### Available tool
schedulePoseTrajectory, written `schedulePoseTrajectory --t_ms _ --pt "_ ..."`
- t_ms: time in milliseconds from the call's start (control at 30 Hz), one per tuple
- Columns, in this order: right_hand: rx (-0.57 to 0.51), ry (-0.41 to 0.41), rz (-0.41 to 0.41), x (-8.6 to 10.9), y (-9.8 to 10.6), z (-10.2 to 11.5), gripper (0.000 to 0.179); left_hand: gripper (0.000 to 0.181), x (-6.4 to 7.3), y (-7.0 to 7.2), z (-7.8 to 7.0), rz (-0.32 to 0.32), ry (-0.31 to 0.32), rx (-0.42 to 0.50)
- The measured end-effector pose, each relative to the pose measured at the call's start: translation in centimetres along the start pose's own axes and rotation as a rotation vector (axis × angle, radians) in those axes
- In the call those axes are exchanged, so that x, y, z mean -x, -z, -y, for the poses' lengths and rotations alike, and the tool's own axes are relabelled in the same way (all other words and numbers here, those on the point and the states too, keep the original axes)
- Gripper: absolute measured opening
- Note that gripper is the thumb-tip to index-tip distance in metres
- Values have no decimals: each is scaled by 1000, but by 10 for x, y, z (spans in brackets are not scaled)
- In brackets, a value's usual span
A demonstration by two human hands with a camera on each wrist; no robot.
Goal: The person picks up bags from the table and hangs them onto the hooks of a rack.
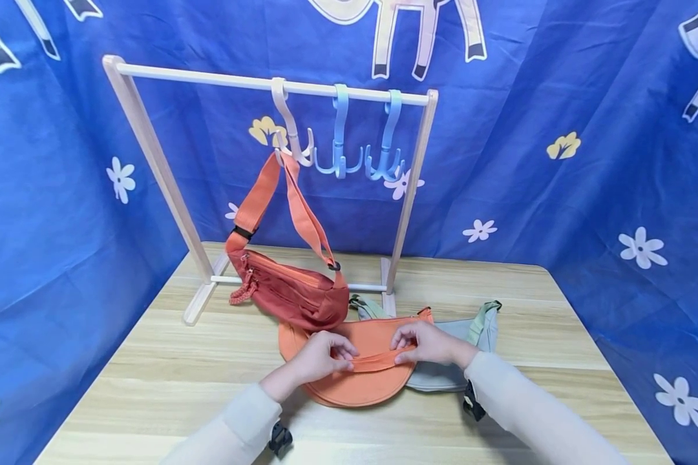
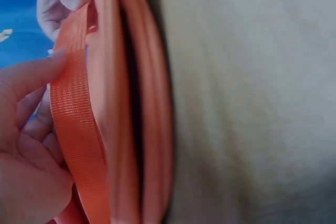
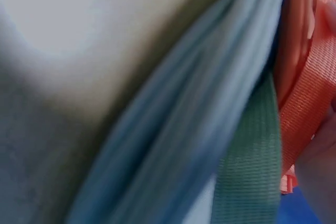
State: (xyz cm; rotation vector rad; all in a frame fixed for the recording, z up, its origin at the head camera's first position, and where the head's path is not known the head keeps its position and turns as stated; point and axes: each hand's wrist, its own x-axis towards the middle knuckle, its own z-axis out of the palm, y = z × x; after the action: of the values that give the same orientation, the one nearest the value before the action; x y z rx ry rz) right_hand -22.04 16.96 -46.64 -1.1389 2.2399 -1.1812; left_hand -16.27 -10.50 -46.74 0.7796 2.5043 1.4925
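Observation:
A flat orange bag (image 1: 355,391) with a rounded lower edge lies on the table. Across its top runs an orange webbing strap (image 1: 378,363), which my left hand (image 1: 317,356) pinches near its left end between thumb and fingers. Toward the right end my right hand (image 1: 433,343) pinches the same strap. In the left wrist view the ribbed strap (image 2: 73,103) bows out over the bag's layered edge. Partly under the orange bag, on the right, lies a grey-blue bag (image 1: 442,376) with a green strap (image 3: 249,166).
A wooden rack (image 1: 151,142) stands behind, with one pale hook (image 1: 287,116) and two blue hooks (image 1: 339,123) on its bar. From the pale hook a dark red waist bag (image 1: 291,290) hangs by orange straps, its lower end close to the orange bag. Blue patterned cloth (image 1: 500,129) surrounds the table.

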Motion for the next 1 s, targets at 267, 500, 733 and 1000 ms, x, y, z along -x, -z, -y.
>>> schedulePoseTrajectory --t_ms 267,500,733,1000 --pt "-58 -6 83 -1 12 11 12 12 0 6 -13 22 3 0" --pt "-121 -36 143 0 23 20 13 10 -2 9 -24 41 -1 -34" --pt "-135 -48 196 1 37 29 12 9 -5 12 -38 70 -17 -18" --pt "-89 -63 188 0 54 45 13 8 -7 15 -53 87 -16 65"
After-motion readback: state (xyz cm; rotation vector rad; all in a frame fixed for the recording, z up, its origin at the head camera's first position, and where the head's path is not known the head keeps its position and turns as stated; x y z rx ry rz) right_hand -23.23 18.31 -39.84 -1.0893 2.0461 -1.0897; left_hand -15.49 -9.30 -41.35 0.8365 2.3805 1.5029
